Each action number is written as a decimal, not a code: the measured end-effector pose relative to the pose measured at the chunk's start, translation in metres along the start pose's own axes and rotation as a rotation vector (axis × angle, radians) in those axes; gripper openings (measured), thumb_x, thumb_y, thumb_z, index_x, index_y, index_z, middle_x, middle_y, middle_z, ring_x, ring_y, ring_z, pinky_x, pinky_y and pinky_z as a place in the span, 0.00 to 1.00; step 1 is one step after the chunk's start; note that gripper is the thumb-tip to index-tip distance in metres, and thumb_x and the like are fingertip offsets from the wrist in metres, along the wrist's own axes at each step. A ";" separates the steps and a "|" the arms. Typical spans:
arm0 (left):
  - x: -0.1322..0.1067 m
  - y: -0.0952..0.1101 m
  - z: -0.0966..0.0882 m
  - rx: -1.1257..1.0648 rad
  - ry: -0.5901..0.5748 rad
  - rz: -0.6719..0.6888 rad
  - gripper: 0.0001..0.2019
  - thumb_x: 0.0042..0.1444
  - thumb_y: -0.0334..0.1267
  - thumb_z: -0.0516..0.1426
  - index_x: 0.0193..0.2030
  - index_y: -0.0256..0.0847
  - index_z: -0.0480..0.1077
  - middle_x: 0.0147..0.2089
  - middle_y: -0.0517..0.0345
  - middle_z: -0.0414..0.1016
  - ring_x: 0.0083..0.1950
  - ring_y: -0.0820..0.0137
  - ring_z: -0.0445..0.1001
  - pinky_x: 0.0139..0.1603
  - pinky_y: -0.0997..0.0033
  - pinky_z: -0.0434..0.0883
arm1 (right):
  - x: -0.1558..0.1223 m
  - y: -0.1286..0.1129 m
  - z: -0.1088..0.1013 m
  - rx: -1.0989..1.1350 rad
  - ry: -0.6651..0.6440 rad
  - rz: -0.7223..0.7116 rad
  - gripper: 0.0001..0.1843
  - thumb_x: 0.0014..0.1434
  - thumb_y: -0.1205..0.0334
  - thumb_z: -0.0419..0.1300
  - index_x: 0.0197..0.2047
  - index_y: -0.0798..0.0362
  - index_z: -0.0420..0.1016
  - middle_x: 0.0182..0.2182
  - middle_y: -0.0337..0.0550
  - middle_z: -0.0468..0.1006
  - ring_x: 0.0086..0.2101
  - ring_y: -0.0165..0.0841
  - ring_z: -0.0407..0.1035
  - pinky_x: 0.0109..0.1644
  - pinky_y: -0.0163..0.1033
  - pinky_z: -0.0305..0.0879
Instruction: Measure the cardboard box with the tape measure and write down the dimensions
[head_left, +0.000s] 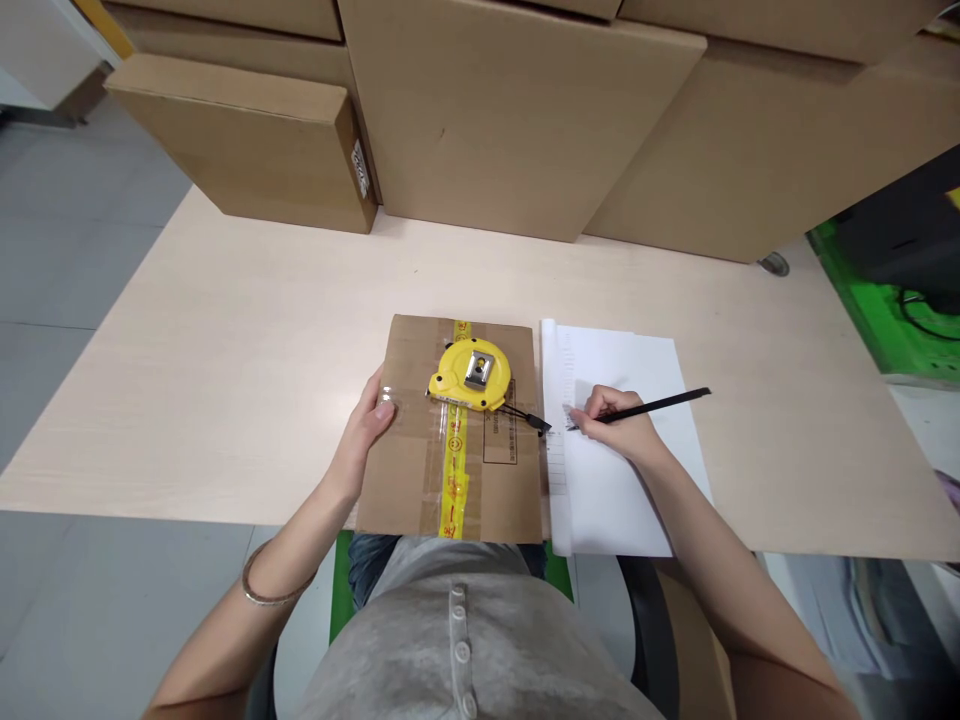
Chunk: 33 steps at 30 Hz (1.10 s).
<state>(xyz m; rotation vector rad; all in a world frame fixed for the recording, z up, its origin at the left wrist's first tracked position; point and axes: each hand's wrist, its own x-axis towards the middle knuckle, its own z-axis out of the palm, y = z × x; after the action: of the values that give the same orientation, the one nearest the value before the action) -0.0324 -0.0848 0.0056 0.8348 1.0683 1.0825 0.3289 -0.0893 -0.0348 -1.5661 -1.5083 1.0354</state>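
Fingers (600,405) of the right hand (616,425) are clenching a black pen (664,403), and its tip is pressing on the left part of a white sheet (637,500), next to a narrow column of marks too faint to read. The left hand (367,425) is clasping the left edge of a flat cardboard parcel (409,480), thumb lying on top, and is holding it steady on the worktop (225,380) just beside the sheet. A yellow tape measure (471,375) is sitting on the parcel's upper half, its blade wound in and its black strap (525,415) trailing towards the pen.

As a judgement, the note-taking is looking partly done. A few lines are showing near the sheet's left margin, while most of the page is lying blank. With the blade wound in, no measuring is going on right now.

Counting outward, one pen, one sheet (whether more are lying under it I cannot tell), one tape measure and one parcel are lying within reach. The parcel is sealed with one strip of yellow printed tape (452,480). One thin bracelet (270,590) is circling the left wrist. At the back of the worktop at least three large brown cartons (517,120) are standing side by side, with more stacked behind them.
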 end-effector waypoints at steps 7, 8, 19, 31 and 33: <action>0.001 0.000 -0.001 0.047 -0.012 0.023 0.37 0.60 0.58 0.63 0.72 0.46 0.69 0.70 0.53 0.76 0.74 0.45 0.70 0.73 0.53 0.70 | 0.000 0.001 0.003 -0.039 0.004 -0.025 0.24 0.51 0.52 0.72 0.19 0.48 0.61 0.16 0.33 0.62 0.20 0.26 0.54 0.25 0.36 0.49; 0.001 0.000 -0.002 0.058 -0.011 0.031 0.36 0.60 0.58 0.63 0.72 0.46 0.69 0.70 0.53 0.76 0.74 0.45 0.70 0.73 0.52 0.70 | 0.001 0.002 0.003 -0.044 0.006 -0.028 0.24 0.51 0.52 0.72 0.19 0.48 0.60 0.16 0.33 0.62 0.20 0.26 0.54 0.25 0.36 0.49; 0.007 -0.010 -0.012 0.081 -0.068 0.057 0.36 0.62 0.60 0.62 0.73 0.48 0.68 0.75 0.55 0.70 0.79 0.44 0.62 0.79 0.49 0.63 | 0.002 0.001 0.003 -0.070 0.034 -0.018 0.21 0.49 0.56 0.67 0.19 0.47 0.58 0.16 0.32 0.60 0.21 0.26 0.52 0.26 0.36 0.49; 0.007 -0.010 -0.011 0.054 -0.044 0.050 0.34 0.61 0.60 0.64 0.71 0.49 0.70 0.72 0.53 0.74 0.74 0.45 0.69 0.74 0.50 0.68 | 0.002 0.001 0.003 -0.076 0.065 -0.023 0.24 0.49 0.55 0.69 0.18 0.47 0.56 0.16 0.32 0.59 0.21 0.26 0.51 0.25 0.36 0.47; 0.007 -0.010 -0.010 0.038 -0.048 0.049 0.34 0.60 0.60 0.64 0.70 0.50 0.71 0.71 0.53 0.75 0.73 0.45 0.70 0.73 0.50 0.70 | 0.002 0.001 0.003 -0.076 0.067 -0.024 0.24 0.49 0.55 0.69 0.18 0.47 0.55 0.16 0.32 0.59 0.21 0.26 0.51 0.25 0.36 0.47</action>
<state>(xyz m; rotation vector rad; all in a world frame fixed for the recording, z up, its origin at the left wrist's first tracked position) -0.0384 -0.0807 -0.0079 0.9173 1.0357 1.0813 0.3262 -0.0873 -0.0369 -1.6148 -1.5323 0.9125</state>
